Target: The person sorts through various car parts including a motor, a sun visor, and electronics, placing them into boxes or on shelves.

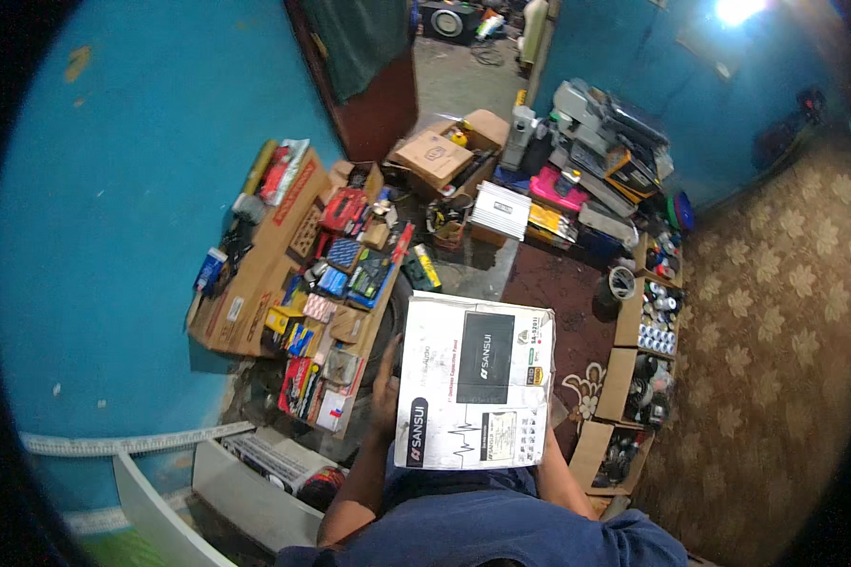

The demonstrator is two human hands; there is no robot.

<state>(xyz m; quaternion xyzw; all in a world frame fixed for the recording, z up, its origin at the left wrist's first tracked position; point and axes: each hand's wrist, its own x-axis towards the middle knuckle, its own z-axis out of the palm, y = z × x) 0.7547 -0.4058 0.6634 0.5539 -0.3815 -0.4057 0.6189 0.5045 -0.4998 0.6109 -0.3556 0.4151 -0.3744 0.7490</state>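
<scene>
A white printed cardboard box [449, 378] with a dark screen picture and black labels is held in front of my body, its large printed face turned up. My left hand [385, 392] grips its left side, with most of the fingers hidden behind the edge. On the other side my right hand [549, 439] supports the lower right edge and is almost wholly covered by the box. Both forearms reach up from the lower edge beside my dark blue shirt.
Left, a shelf of small coloured boxes [345, 255] stands against a large brown carton [265, 274]. Ahead are an open carton [487, 128], a silver ribbed amplifier [499, 210] and piled electronics [596, 132]. Cartons of cans and parts [624, 387] line the right, beside a patterned curtain [747, 378].
</scene>
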